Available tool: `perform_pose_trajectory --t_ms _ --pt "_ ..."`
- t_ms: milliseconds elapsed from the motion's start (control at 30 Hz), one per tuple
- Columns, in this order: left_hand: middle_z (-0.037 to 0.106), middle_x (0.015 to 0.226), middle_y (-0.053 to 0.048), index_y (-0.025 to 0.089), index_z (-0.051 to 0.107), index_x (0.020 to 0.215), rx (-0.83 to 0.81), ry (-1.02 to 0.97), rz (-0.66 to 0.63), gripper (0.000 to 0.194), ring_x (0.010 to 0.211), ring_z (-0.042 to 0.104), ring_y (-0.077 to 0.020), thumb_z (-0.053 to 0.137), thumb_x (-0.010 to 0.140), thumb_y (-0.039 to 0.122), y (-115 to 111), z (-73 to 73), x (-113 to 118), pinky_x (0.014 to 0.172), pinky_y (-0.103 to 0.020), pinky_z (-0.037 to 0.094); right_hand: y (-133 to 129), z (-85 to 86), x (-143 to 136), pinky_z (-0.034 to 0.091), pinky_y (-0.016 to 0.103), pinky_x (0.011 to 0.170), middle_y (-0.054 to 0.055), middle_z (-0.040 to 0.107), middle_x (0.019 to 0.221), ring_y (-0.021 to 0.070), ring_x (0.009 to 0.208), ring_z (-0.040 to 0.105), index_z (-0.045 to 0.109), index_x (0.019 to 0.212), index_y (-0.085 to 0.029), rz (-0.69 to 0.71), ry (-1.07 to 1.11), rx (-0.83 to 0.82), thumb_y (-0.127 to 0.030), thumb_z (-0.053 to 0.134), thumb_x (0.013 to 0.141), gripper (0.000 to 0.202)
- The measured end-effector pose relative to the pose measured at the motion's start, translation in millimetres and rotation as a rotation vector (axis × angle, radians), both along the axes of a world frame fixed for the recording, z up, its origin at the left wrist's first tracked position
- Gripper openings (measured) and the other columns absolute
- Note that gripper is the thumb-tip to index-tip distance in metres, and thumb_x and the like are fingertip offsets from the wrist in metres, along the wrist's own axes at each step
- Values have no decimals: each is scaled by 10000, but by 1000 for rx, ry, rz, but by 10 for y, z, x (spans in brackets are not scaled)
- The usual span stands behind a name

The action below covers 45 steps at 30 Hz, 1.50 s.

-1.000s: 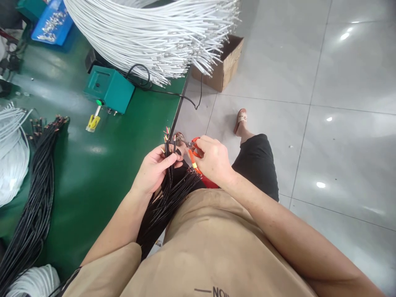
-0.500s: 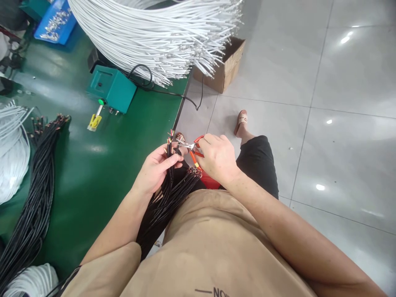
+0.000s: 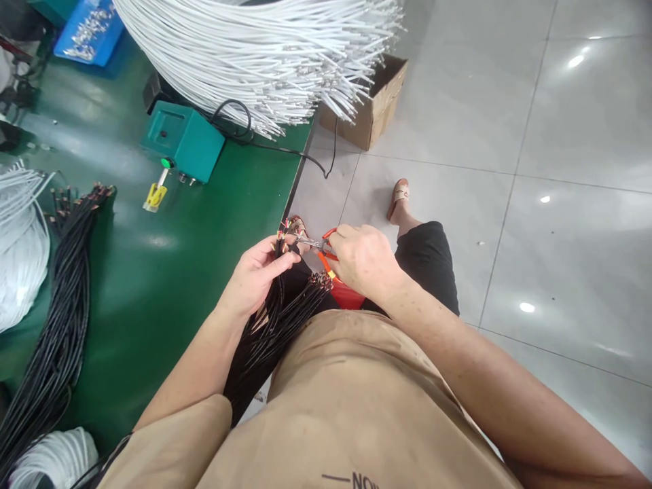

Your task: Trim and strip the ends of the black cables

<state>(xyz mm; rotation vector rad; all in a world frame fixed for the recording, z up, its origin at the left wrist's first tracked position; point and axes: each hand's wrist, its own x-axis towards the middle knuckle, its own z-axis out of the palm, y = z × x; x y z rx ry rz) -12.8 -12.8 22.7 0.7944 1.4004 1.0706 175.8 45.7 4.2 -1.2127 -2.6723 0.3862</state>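
Note:
My left hand (image 3: 257, 272) is closed around a few black cables (image 3: 276, 288), whose stripped ends show small coloured wires (image 3: 286, 227) above the fingers. In my right hand (image 3: 364, 261) is a pair of orange-handled scissors or snips (image 3: 326, 250); the metal tips reach to the coloured wires. Whether the blades touch a wire is too small to tell. Below the tool, a thicker bundle of black cables (image 3: 285, 326) lies across my lap, its cut ends (image 3: 320, 280) near my right hand.
On the green table (image 3: 153, 305) stand a teal box-shaped device (image 3: 183, 139) and a blue tray (image 3: 92, 34) of small metal parts. White cables (image 3: 255, 61) overhang the table edge above a cardboard box (image 3: 377, 102). More black cables (image 3: 61, 305) lie at left.
My right hand and the tool have shifted slightly right and down. The left hand keeps its hold on the black cables, almost unmoved.

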Motion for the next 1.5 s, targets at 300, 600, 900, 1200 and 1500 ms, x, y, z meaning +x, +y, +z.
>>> perform_pose_trajectory --t_ms 300,600,900,1200,1500 --pt "665 813 -11 198 718 974 -5 15 9 264 763 599 -117 765 719 247 -14 -22 -17 723 -252 433 -50 -35 -17 227 308 557 64 628 723 166 578 524 663 841 -129 -14 -15 12 -401 456 928 353" --pt "664 788 -10 194 710 957 -15 7 41 262 753 604 -124 769 705 235 -10 -18 6 706 -255 437 -99 -37 -24 161 307 525 84 633 700 161 551 516 682 840 -116 -58 -36 -18 -372 393 941 399" --pt "667 747 -10 182 694 977 -34 -28 39 252 714 573 -118 741 733 226 7 15 44 666 -253 419 -41 -85 -38 212 262 524 11 563 652 100 538 408 626 686 -159 -195 238 -222 -616 421 895 543" --pt "673 737 -20 169 678 954 -39 -34 21 237 711 586 -132 738 735 237 11 59 67 669 -260 418 -80 -121 -39 254 288 608 39 579 697 132 597 416 657 774 -136 -136 242 24 -478 463 918 419" --pt "688 783 -36 181 693 863 15 129 -92 168 795 612 -171 706 774 323 -20 8 -14 805 -300 434 -20 -82 -10 236 304 591 71 636 734 149 613 474 684 786 -127 -76 102 6 -459 452 925 429"
